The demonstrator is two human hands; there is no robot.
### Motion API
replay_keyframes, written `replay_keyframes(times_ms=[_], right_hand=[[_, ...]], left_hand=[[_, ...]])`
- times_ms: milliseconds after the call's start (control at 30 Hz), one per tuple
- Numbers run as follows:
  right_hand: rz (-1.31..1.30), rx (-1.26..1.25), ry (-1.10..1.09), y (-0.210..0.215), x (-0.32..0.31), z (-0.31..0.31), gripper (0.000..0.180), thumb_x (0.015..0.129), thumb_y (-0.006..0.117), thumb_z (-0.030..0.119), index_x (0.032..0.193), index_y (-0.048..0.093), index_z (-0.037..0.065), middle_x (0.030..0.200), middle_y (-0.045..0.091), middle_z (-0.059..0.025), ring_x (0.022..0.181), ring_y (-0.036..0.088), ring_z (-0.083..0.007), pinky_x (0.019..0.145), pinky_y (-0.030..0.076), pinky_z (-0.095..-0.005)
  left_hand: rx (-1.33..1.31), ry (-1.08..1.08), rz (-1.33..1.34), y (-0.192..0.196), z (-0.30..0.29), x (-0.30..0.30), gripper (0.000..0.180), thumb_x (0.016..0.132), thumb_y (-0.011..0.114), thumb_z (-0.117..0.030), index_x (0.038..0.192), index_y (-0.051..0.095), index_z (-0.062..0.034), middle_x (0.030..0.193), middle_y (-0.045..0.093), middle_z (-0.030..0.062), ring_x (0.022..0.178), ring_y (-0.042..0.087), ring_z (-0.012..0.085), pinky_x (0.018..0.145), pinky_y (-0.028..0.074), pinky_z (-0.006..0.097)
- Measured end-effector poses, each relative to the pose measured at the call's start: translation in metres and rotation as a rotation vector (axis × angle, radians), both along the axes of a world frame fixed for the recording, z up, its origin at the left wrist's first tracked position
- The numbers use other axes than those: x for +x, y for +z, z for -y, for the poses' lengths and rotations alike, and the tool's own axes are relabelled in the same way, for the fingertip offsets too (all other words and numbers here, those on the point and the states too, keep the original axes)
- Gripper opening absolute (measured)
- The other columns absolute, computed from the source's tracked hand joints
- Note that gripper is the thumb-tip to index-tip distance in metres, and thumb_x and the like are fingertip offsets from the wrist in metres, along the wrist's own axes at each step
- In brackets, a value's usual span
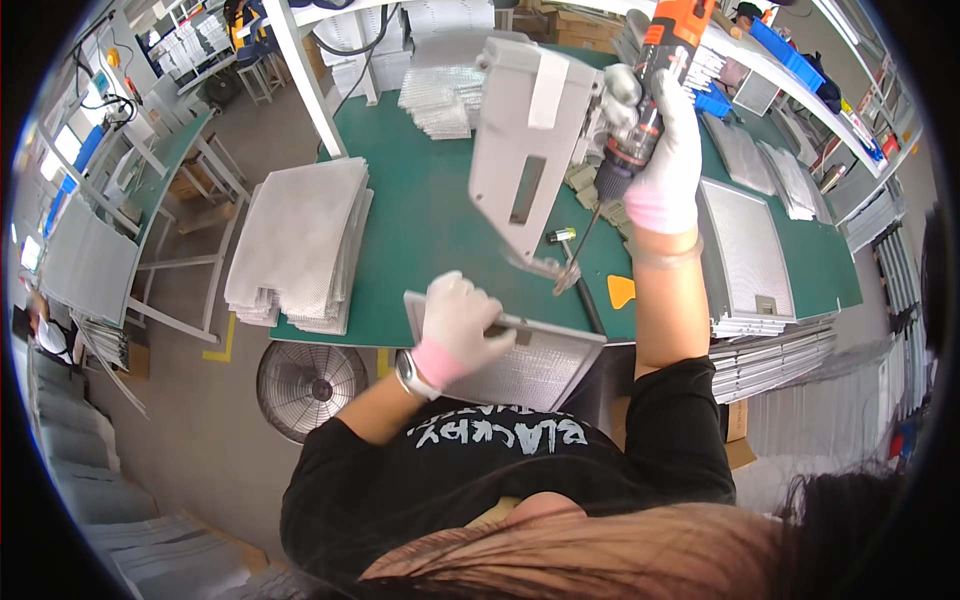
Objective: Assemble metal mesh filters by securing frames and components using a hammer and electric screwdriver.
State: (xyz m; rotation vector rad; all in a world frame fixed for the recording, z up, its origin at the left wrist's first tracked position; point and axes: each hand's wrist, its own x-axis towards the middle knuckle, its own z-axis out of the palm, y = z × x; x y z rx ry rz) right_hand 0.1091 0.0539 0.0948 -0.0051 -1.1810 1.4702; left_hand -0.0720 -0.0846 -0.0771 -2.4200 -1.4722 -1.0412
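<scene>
Left hand (458,328): fingers curling over the far edge of a panel (535,365), which is sitting at the near edge of the green table (415,215); right hand (674,140): wrapping round a drill (677,32), its bit pointing near; grey housing (508,125): showing left of the drill; scraper (621,291), yellow: lying right of the panel; left stack (298,235): sitting on the table

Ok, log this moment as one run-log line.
left hand: touching silver-framed mesh panel | right hand: gripping orange-and-black power drill | on green tabletop: flat yellow piece, stacked grey sheets
</scene>
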Motion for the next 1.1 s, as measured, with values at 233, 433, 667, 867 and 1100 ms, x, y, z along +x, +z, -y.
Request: replay_keyframes(times_ms=[233,433,667,867,1100], right_hand=[[-0.059,-0.049,0.088,-0.046,-0.022,0.047,0.067,0.093,0.063,0.024,0.148,0.028,0.007,0.081,0.054,-0.0078,0.061,0.051,-0.0149,0.056,0.044,-0.0281],[-0.041,-0.060,0.048,-0.056,-0.032,0.052,0.063,0.093,0.063,0.024,0.144,0.030,0.007,0.080,0.055,-0.0083,0.061,0.053,-0.0146,0.057,0.045,-0.0280],[0.058,-0.058,0.077,-0.067,-0.034,0.066,0.068,0.091,0.066,0.023,0.145,0.027,0.009,0.079,0.056,-0.0089,0.057,0.051,-0.0133,0.052,0.044,-0.0279],[0.047,-0.084,0.145,-0.101,-0.031,0.068,0.075,0.085,0.066,0.016,0.145,0.023,0.007,0.068,0.051,-0.0058,0.053,0.049,-0.0137,0.055,0.043,-0.0294],[0.004,-0.117,0.284,-0.105,-0.032,0.074,0.072,0.086,0.071,0.022,0.140,0.027,0.007,0.067,0.049,-0.0058,0.053,0.047,-0.0144,0.048,0.038,-0.0260]], left_hand=[[0.046,0.091,0.107,-0.009,0.036,0.005,0.025,0.060,0.079,-0.028,0.065,0.060,-0.0122,0.060,0.052,0.0051,0.061,0.055,0.0269,0.060,0.040,0.041],[-0.048,0.048,0.103,-0.009,0.036,0.003,0.024,0.061,0.079,-0.026,0.074,0.065,-0.0125,0.069,0.060,0.0042,0.057,0.056,0.0274,0.054,0.036,0.042],[-0.025,0.052,0.099,-0.010,0.037,0.003,0.023,0.065,0.077,-0.031,0.075,0.068,-0.0125,0.061,0.057,0.0038,0.057,0.057,0.0272,0.055,0.039,0.042],[-0.091,-0.014,0.154,-0.011,0.032,0.006,0.022,0.066,0.077,-0.029,0.081,0.072,-0.0129,0.079,0.066,0.0054,0.071,0.064,0.0285,0.059,0.046,0.043],[-0.077,-0.015,0.222,-0.022,0.036,0.005,0.022,0.068,0.079,-0.027,0.089,0.076,-0.0192,0.072,0.059,-0.0030,0.069,0.060,0.0173,0.062,0.043,0.037]])
